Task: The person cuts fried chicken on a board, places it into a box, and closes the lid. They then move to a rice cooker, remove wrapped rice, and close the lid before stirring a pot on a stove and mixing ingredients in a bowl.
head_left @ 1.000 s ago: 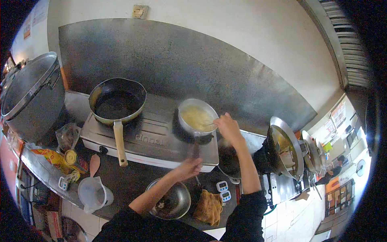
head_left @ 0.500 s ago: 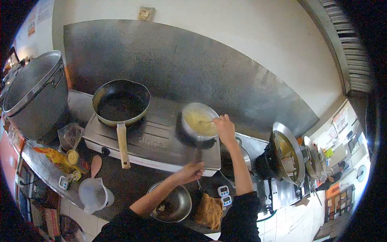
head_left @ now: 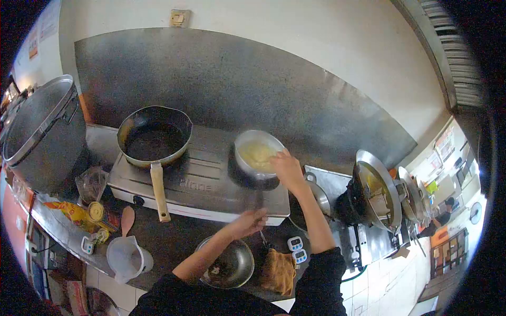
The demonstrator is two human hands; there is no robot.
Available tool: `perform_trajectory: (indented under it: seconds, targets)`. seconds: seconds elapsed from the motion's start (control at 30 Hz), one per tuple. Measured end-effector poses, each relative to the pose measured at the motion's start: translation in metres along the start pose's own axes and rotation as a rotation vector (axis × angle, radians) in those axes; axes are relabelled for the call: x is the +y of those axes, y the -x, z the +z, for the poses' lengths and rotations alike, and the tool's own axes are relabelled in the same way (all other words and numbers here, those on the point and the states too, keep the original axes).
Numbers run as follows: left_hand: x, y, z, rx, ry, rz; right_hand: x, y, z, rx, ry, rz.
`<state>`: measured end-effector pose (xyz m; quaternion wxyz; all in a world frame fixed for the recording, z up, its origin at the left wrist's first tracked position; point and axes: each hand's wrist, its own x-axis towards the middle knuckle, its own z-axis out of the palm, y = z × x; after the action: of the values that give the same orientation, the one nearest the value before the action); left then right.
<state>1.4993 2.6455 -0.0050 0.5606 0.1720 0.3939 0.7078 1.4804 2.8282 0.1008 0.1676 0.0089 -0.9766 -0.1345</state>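
A small metal pan (head_left: pixel 243 141) with a pale yellow mixture (head_left: pixel 256 154) sits on the right part of the steel stove (head_left: pixel 203 185). My right hand (head_left: pixel 288 167) is closed at the pan's right rim; in this frame the utensil it holds is hidden or blurred. Below the pan, my left hand (head_left: pixel 250 222) is closed around the end of the pan's dark, blurred handle. Under my left forearm lies a metal bowl (head_left: pixel 240 263) with some residue inside.
A black frying pan (head_left: pixel 154 136) with a wooden handle is on the stove's left. Far left stands a big pot (head_left: pixel 47 142). A plastic jug (head_left: pixel 129 257), brown cloth (head_left: pixel 278 272), two timers (head_left: pixel 295 243) and, at right, a large wok (head_left: pixel 377 189) surround the stove. A person (head_left: pixel 441 217) stands far right.
The view has shifted slightly. My right hand has moved down and closer to the mixture, and the spoon-like utensil seen earlier no longer shows clearly. My left hand stays below the pan.
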Motion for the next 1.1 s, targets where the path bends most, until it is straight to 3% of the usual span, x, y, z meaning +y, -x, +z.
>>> perform_trajectory:
  seconds: [0.1, 0.27, 0.4, 0.47, 0.53, 0.63, 0.8, 0.93, 1.1]
  targets:
    - [-0.006, -0.004, -0.003, -0.016, 0.163, -0.041, 0.005, 0.018, -0.013, -0.056, -0.024, 0.025]
    - [0.0, 0.0, -0.002, -0.043, 0.136, -0.047, 0.025, 0.015, -0.035, 0.012, -0.04, 0.131]
    - [-0.004, -0.005, -0.014, -0.137, 0.031, -0.038, 0.05, -0.004, -0.01, 0.168, 0.008, 0.3]
    - [-0.011, -0.006, -0.013, -0.117, -0.055, 0.118, 0.059, -0.008, 0.008, 0.174, 0.019, 0.362]
    - [-0.008, -0.006, -0.01, -0.069, -0.036, 0.11, 0.061, -0.002, 0.026, 0.133, -0.01, 0.427]
    - [-0.006, -0.005, -0.01, -0.012, 0.067, -0.069, 0.059, 0.013, 0.054, 0.246, -0.228, 0.486]
    - [-0.007, -0.007, -0.015, -0.113, 0.021, -0.069, 0.045, 0.025, 0.04, 0.17, -0.413, 0.46]
    - [0.006, 0.006, 0.006, 0.049, 0.157, -0.063, 0.028, 0.029, 0.004, 0.14, -0.466, 0.384]
    - [-0.001, 0.001, 0.001, 0.016, 0.234, -0.076, -0.002, 0.028, -0.035, 0.056, -0.303, 0.306]
